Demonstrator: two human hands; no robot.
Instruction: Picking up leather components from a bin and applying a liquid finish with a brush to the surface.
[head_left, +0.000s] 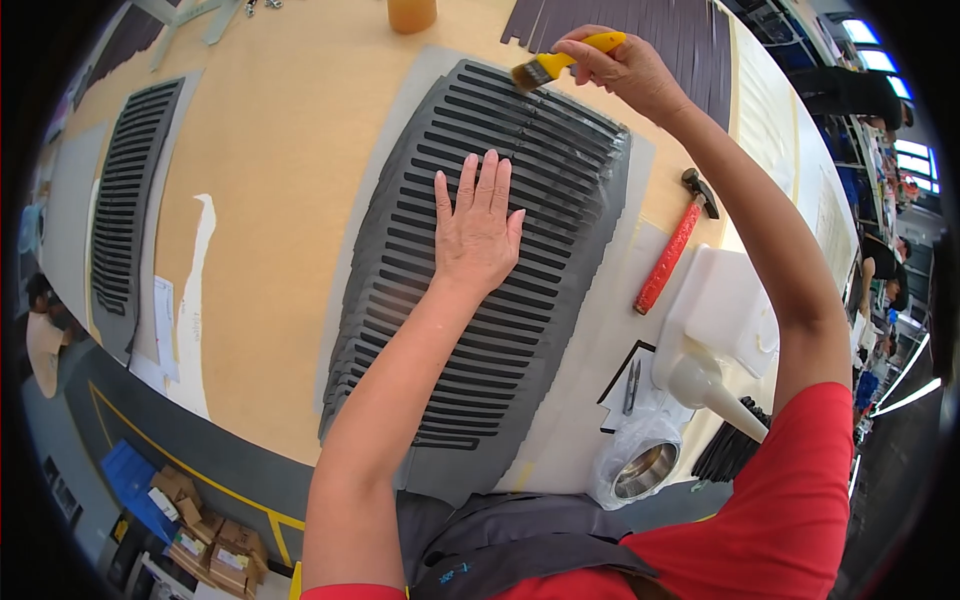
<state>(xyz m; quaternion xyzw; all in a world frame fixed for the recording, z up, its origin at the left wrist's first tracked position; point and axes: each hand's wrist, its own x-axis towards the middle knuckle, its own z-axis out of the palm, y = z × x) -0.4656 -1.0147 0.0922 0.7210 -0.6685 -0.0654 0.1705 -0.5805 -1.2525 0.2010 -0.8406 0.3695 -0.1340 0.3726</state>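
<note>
My left hand (475, 225) lies flat, fingers stretched, on a dark grey stack of sheets (440, 330) with rows of black slots or strips across it. My right hand (625, 70) grips a yellow-handled paintbrush (550, 67) at the stack's top edge, bristles at or just over the strips. The strips near the upper right look partly glossy or smeared. Right of the stack lies a hammer (670, 250) with a red handle. Small snips (633, 385) lie lower right, near a metal bowl (637, 470) in plastic wrap and a white plastic container (720, 310).
Another slotted stack (130, 190) lies left on the tan table (250, 300). An amber cup (411, 14) and dark strips (650, 50) are at the far side. Other people (48, 350) work at left and right. Cardboard boxes (200, 520) and a blue bin sit on the floor.
</note>
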